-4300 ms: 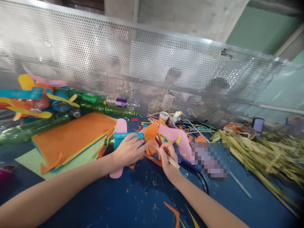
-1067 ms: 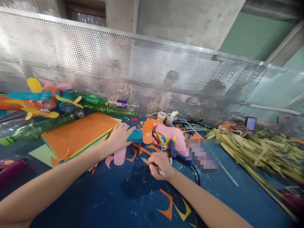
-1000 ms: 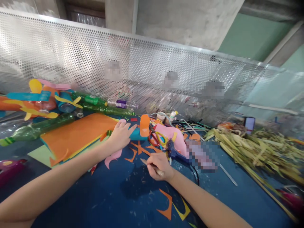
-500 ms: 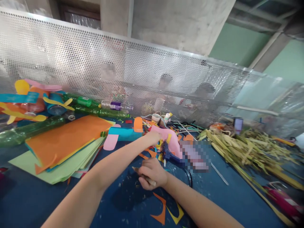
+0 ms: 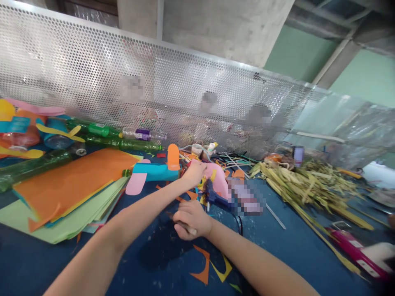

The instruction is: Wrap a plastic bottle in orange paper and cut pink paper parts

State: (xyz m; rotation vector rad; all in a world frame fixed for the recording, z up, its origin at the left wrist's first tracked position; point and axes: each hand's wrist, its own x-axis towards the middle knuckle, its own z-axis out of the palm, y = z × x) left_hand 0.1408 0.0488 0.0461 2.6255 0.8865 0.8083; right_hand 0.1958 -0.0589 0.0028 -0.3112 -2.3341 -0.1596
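A silver perforated metal screen [image 5: 185, 74] stands along the far side of a dark blue desk [image 5: 277, 246] strewn with craft materials. A heap of long, dry yellow-green leaves [image 5: 296, 181] spreads over the right side. On the left lies a stack of coloured sheets [image 5: 74, 176], orange on top and pale green below. Just beyond its right edge, a blue-wrapped bottle model [image 5: 154, 170] with pink rounded wings lies on its side, an orange rounded piece upright at its right end. Right of that is a curved pink sheet [image 5: 219, 179]. The left hand [image 5: 196, 172] reaches over its left edge; its grip cannot be told. The right hand [image 5: 193, 222], nearer the person, is curled around a pale slim stick [image 5: 191, 231]. Between the right hand and the pink sheet rests a dark blue glue gun [image 5: 217, 198].
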